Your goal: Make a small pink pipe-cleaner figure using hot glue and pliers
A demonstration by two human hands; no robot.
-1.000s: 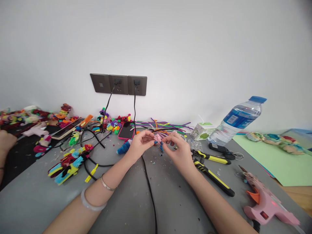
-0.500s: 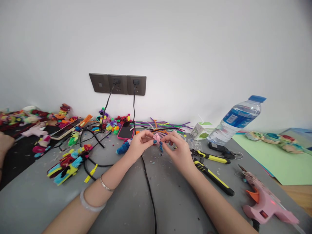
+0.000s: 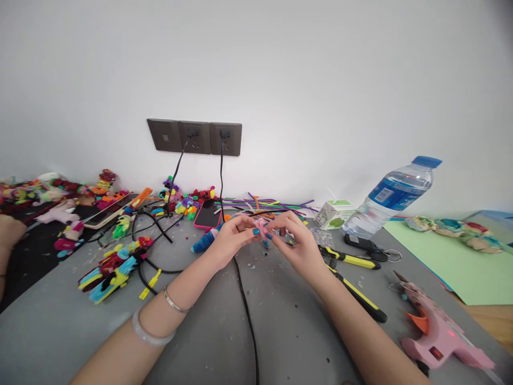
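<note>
Between my fingertips is a small pink fuzzy piece (image 3: 262, 226), which looks like bent pipe cleaner; its full shape is hidden. My left hand (image 3: 236, 239) pinches it from the left, thumb and forefinger pressed together. From the right, my right hand (image 3: 294, 240) grips the same piece, its fingertips almost touching those of the left. A bit of blue shows just under the fingers. Beside my left hand lies a blue fuzzy roll (image 3: 202, 242). Behind both hands spreads a bunch of loose coloured pipe cleaners (image 3: 276, 205).
Yellow-black pliers (image 3: 355, 260), a key fob (image 3: 360, 243), a pink glue gun (image 3: 438, 331), a drink carton (image 3: 333, 215) and a tilted water bottle (image 3: 390, 198) are to the right. Fuzzy figures (image 3: 114, 270), a phone (image 3: 207, 214) and black cables (image 3: 242, 299) lie left. Another person's hand (image 3: 11, 231) is far left.
My fingers have shifted slightly on the pink piece, and the right fingertips have come closer to the left ones. The view has moved very slightly.
</note>
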